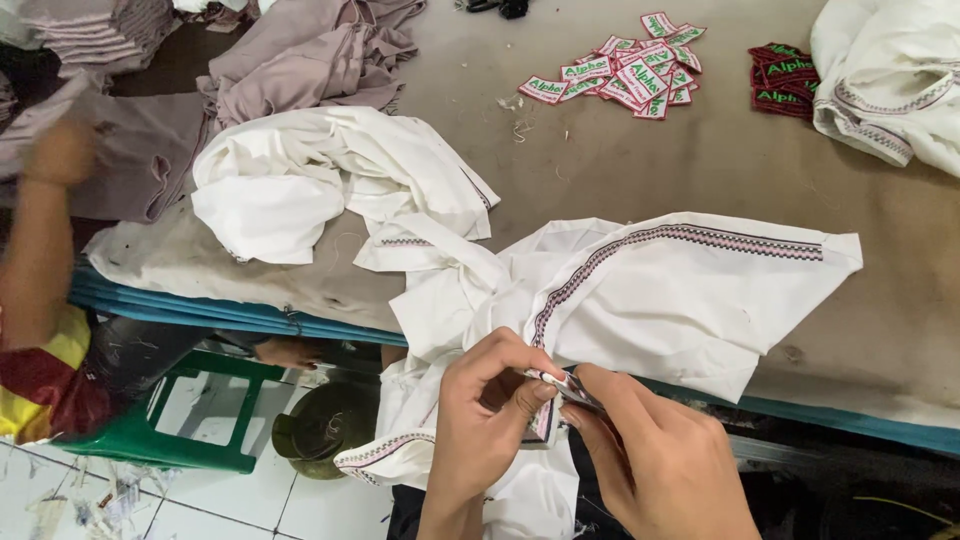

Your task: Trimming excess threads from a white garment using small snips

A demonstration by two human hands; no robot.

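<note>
You have a white cotton garment with a pink-and-dark zigzag trim band (660, 290) draped over the near edge of the worktop (620, 160), at about 6 o'clock in your view, its lower part hanging off the edge toward your lap. Your left hand (490, 410) pinches a fold of that garment's trimmed edge between thumb and fingertips, fingers pressed together on the cloth. Your right hand (650, 455) is closed around a small metal thread snipper (572, 388), its tip touching the fabric right where your left hand grips.

At 10 o'clock from the garment lies a crumpled white cloth heap (310, 180), just beside it on the worktop. Farther off at 11 o'clock is a pile of mauve fabric (300, 55). At 12 o'clock, well apart, sits a scatter of small white woven labels with red borders (630, 70), and at 1 o'clock a stack of dark red labels (785, 80). At 2 o'clock another white garment with zigzag trim (890, 80) is bunched at the corner.

At 9 o'clock another person's arm (40, 240) reaches up, blurred. Below the worktop edge, at 8 o'clock, stands a green plastic stool (170, 440) on the tiled floor (250, 510).
</note>
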